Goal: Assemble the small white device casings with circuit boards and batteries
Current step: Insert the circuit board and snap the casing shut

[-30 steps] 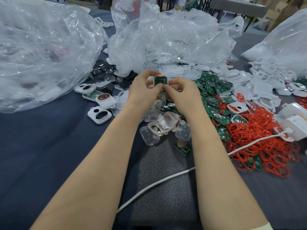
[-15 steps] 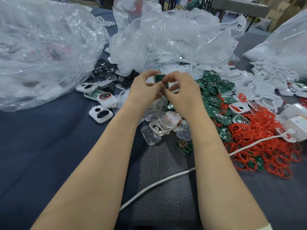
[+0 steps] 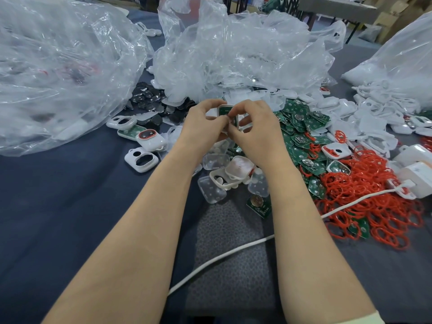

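A small white casing (image 3: 236,122) with a green circuit board (image 3: 223,111) seated in it is sitting just above the middle of the frame, lifted off the table (image 3: 58,206). The left hand (image 3: 202,123) and right hand (image 3: 258,132) are both pinching it, fingers curled, thumb tips meeting at its edge. Below them clear plastic covers (image 3: 211,189) are lying scattered. To the right, green boards (image 3: 301,134) and red rings (image 3: 364,190) are piling up. An empty white shell (image 3: 141,159) is lying at left, and clear bags (image 3: 58,73) are bulging across the top.
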Motion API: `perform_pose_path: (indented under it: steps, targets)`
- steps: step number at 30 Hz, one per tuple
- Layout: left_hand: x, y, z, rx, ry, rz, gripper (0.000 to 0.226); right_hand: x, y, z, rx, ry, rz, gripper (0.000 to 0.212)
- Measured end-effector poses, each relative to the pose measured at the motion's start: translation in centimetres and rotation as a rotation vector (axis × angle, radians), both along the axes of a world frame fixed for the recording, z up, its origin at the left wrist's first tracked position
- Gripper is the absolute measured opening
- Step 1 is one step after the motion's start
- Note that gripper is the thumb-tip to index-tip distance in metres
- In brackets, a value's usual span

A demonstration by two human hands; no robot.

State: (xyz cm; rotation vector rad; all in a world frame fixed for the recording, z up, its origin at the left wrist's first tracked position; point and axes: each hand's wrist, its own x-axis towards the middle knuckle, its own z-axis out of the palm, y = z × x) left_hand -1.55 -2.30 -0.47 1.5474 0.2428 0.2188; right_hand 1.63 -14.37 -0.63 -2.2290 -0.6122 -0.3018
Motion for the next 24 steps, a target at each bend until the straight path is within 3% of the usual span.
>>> perform_pose_path:
  steps: [12, 20, 24]
  targets:
    - [-0.04, 0.28, -0.02, -0.027, -0.027, 0.009, 0.026, -0.07, 0.14, 0.22, 0.053, 0.053, 0.025, 0.016]
    - [0.17, 0.31, -0.20, 0.058, -0.058, 0.011, 0.027, 0.21, -0.07, 0.32, 0.234, 0.168, -0.013, 0.020]
    - [0.03, 0.09, -0.28, 0.134, -0.095, -0.036, 0.027, 0.38, 0.14, 0.18, 0.297, 0.213, -0.076, 0.006]
